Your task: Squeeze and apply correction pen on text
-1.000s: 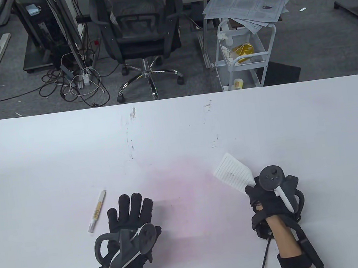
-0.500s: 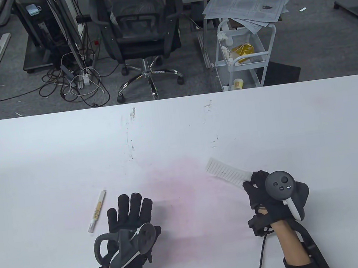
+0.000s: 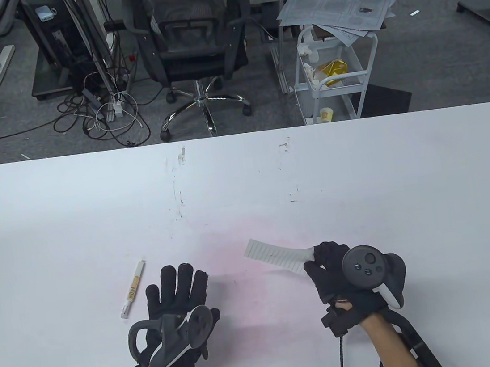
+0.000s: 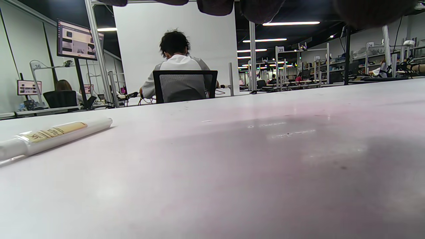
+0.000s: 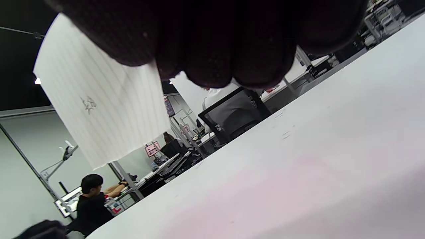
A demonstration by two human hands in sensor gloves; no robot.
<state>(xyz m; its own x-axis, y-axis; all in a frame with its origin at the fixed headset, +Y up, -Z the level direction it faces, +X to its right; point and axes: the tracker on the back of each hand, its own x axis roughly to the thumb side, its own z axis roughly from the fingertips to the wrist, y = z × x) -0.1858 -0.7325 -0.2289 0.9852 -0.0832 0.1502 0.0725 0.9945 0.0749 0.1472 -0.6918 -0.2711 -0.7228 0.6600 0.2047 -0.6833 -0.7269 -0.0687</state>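
A white correction pen (image 3: 133,288) with a tan label lies on the white table (image 3: 244,179), just left of my left hand (image 3: 179,291). It also shows in the left wrist view (image 4: 53,135). My left hand rests flat on the table, fingers spread, holding nothing. My right hand (image 3: 328,267) pinches one edge of a lined slip of paper (image 3: 279,256) and holds it above the table, near the middle front. The right wrist view shows the paper (image 5: 99,109) with a small handwritten mark on it, under my fingers (image 5: 212,43).
A pinkish stain (image 3: 256,272) marks the table between my hands. Beyond the far table edge stand an office chair (image 3: 192,41) and a white cart (image 3: 335,68) with newspapers on top.
My right hand has moved left and toward me, carrying the paper from the right side toward the table's middle. My left hand and the pen have not moved.
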